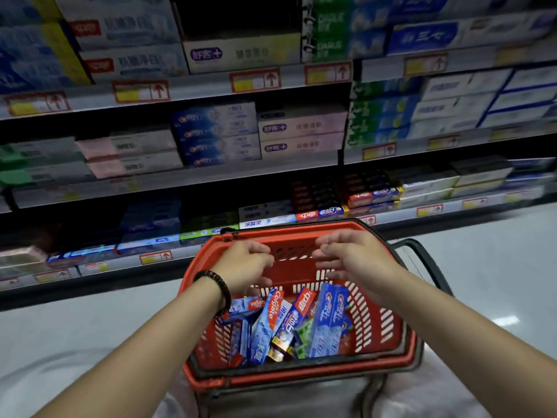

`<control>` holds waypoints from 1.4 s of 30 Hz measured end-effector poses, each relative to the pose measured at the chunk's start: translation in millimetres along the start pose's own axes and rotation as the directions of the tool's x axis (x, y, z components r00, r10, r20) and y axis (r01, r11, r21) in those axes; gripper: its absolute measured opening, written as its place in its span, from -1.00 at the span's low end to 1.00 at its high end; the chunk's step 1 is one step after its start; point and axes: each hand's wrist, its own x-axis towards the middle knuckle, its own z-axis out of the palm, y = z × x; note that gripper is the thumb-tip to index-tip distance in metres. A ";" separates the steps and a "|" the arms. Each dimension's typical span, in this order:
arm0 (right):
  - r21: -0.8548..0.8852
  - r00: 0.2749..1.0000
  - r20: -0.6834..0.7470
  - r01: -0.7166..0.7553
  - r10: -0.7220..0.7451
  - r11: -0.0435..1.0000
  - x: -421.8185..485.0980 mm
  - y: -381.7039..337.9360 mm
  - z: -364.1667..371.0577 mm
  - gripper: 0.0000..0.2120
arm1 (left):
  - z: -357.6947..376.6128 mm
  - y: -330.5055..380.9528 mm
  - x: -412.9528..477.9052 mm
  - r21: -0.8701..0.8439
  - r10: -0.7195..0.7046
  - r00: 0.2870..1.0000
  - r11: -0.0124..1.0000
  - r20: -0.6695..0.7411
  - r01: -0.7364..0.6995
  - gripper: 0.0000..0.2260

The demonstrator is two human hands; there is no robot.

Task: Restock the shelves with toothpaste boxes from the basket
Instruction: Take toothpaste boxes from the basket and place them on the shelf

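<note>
Pale glossy floor (482,282) (one glare (506,321) on it); aisle seemingly dim.

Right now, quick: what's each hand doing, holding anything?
Left hand: open, fingers loosely curled, holding nothing, above the red basket.
Right hand: open, fingers loosely curled, holding nothing.
</note>
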 end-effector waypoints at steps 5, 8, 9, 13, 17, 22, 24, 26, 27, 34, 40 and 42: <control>0.048 0.996 -0.050 -0.074 0.077 0.996 -2.7 23.6 -21.8 -0.88 | 41.9 0.0 15.2 0.054 -0.008 0.999 0.999 0.046 0.006 -0.81; 0.067 0.992 -0.064 -0.108 0.113 0.992 -2.5 37.7 -31.5 -0.88 | 62.5 -0.7 24.8 0.062 -0.025 0.998 0.998 0.066 0.021 -0.81; 0.066 0.990 -0.075 -0.116 0.121 0.991 -2.1 42.8 -34.5 -0.88 | 69.0 -1.9 28.6 0.072 -0.029 0.997 0.997 0.068 0.024 -0.80; 0.058 0.983 -0.115 -0.137 0.143 0.989 -0.3 60.6 -42.6 -0.89 | 90.7 -9.8 43.3 0.110 -0.024 0.998 0.994 0.064 0.017 -0.83; 0.043 0.978 -0.148 -0.145 0.150 0.989 3.0 72.6 -47.1 -0.90 | 108.1 -20.9 57.1 0.157 -0.039 0.997 0.987 0.073 0.027 -0.85; 0.032 0.973 -0.157 -0.167 0.170 0.985 4.8 86.1 -51.4 -0.91 | 128.8 -36.8 74.3 0.175 -0.065 0.996 0.983 0.061 0.054 -0.85; 0.029 0.971 -0.155 -0.177 0.180 0.984 4.9 89.1 -53.0 -0.91 | 136.6 -43.3 82.0 0.174 -0.069 0.996 0.983 0.062 0.058 -0.85; 0.037 0.968 -0.160 -0.189 0.193 0.981 4.9 91.3 -55.3 -0.91 | 144.3 -49.5 89.2 0.191 -0.077 0.996 0.979 0.055 0.065 -0.88; 0.045 0.966 -0.164 -0.193 0.198 0.980 5.4 92.1 -56.6 -0.91 | 148.1 -52.3 93.3 0.199 -0.078 0.996 0.978 0.052 0.067 -0.89; 0.096 0.952 -0.148 -0.257 0.269 0.962 11.5 101.3 -56.2 -0.91 | 173.0 -81.3 127.8 0.231 -0.128 0.990 0.967 0.065 0.110 -0.85; 0.151 0.941 -0.162 -0.273 0.296 0.950 15.7 100.0 -59.2 -0.91 | 189.8 -97.1 148.3 0.301 -0.151 0.988 0.944 0.038 0.133 -0.91; 0.171 0.937 -0.166 -0.281 0.309 0.944 14.3 100.6 -62.0 -0.91 | 196.9 -102.7 153.0 0.311 -0.172 0.985 0.937 0.023 0.156 -0.92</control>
